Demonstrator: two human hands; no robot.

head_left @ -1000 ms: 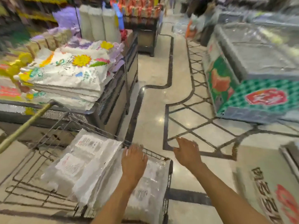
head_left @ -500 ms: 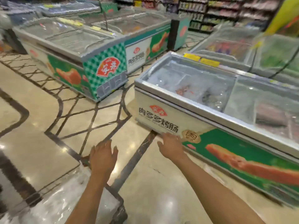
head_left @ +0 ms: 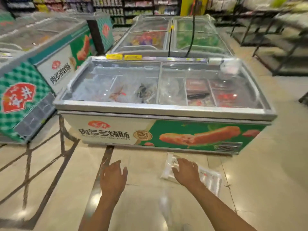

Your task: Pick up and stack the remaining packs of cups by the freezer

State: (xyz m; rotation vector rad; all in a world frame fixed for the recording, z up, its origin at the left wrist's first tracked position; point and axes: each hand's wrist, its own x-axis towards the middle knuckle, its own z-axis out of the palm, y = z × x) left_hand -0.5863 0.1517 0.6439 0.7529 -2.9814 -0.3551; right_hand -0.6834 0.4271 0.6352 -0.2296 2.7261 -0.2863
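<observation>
The right hand (head_left: 186, 174), fingers spread and holding nothing, hovers over a clear plastic packet (head_left: 210, 179) on the floor (contact unclear). At its nine o'clock, the left hand (head_left: 114, 179) hangs open; a chest freezer (head_left: 116, 130) stands at twelve.

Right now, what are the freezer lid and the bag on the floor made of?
The freezer lid looks like clear glass: glossy, with light glints and food showing through. The bag by the right hand seems thin clear plastic, shiny and crinkled, with a printed label.
</observation>
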